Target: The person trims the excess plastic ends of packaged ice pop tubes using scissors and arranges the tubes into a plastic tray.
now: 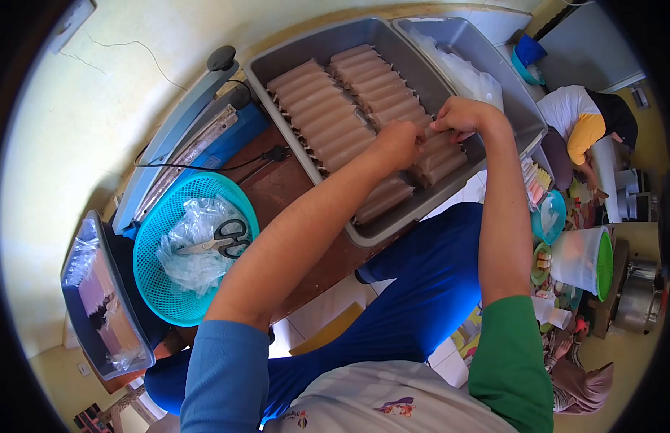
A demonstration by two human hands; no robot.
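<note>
In the head view, a large grey tray holds two rows of slim plastic tubes with a brownish filling, laid side by side. My left hand is over the lower part of the tray, its fingers closed at the tubes. Close beside it, my right hand pinches at the end of a tube in the right-hand row. The two hands' fingertips nearly meet. Exactly how each grips the tube is partly hidden by the fingers.
Left of the tray, a turquoise basket holds clear plastic bags and scissors. A blue bag sealer leans by the wall. A smaller bin contains packed tubes. Another grey tray adjoins. Other people crouch at right.
</note>
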